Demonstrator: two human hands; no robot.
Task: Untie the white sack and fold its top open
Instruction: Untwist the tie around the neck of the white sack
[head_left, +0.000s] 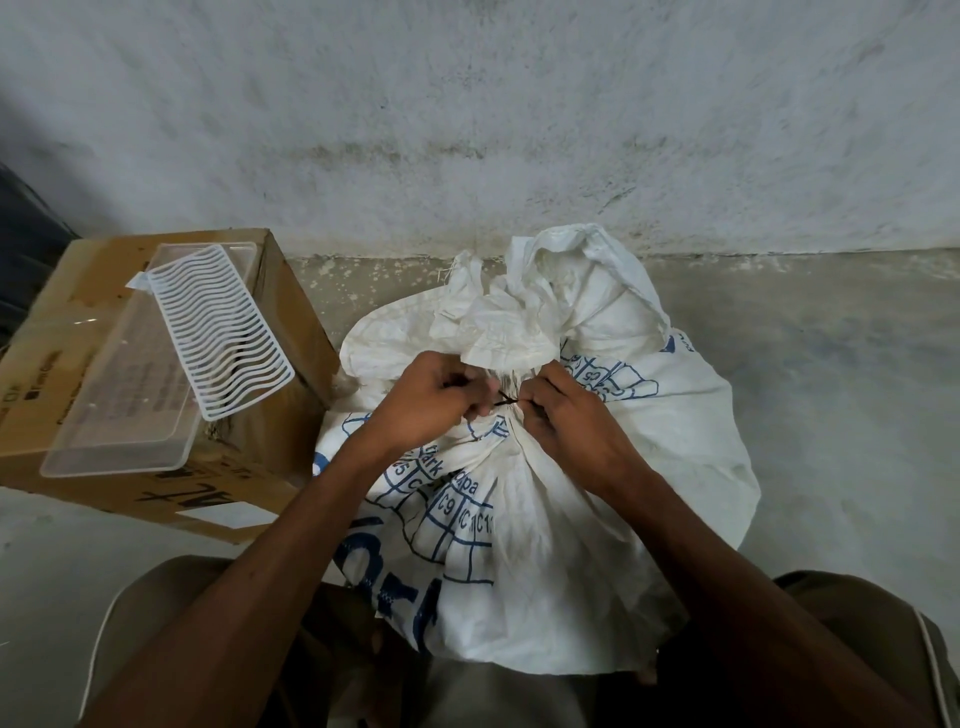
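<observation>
A full white woven sack with blue print stands on the floor between my knees. Its neck is gathered and bound by a thin dark tie, and the crumpled top fans out above the binding. My left hand grips the neck from the left and pinches one end of the tie. From the right, my right hand pinches the other end at the same spot. Both hands touch the sack, and their fingers hide most of the knot.
A cardboard box lies to the left of the sack, carrying a clear plastic tray and a white slotted rack. A rough grey wall rises just behind the sack. Bare concrete floor spreads to the right.
</observation>
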